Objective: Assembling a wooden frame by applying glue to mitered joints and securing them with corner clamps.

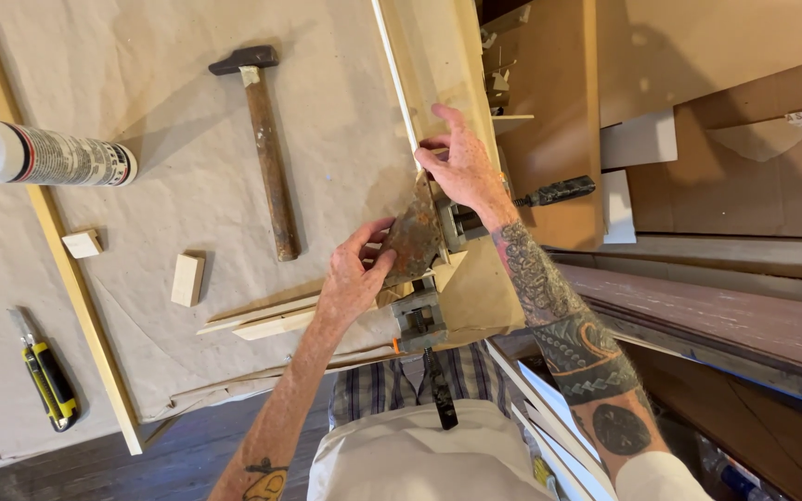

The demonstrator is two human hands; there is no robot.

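Both hands are on a rusty corner clamp [417,243] sitting right at the near edge of the paper-covered tabletop [169,167], where two pale wood strips [397,88] meet at an angle. The left hand [353,278] pinches the clamp's rusted triangular plate from the near side, thumb and fingers closed on its edge. The right hand [461,167] comes in from the far side, fingers curled narrow and pressing down on the strip and the clamp body just beside the plate. So the clamp lies between the two hands, touching both. One black screw handle [559,192] sticks out past the right wrist, another [439,390] hangs off the table edge toward the person's lap.

Rest of the bench: a hammer [266,148] with a worn wooden handle near the middle, a glue bottle [44,156] lying at the left edge, two small wood blocks [187,278] between them, and a yellow utility knife [48,382] by the near left corner.
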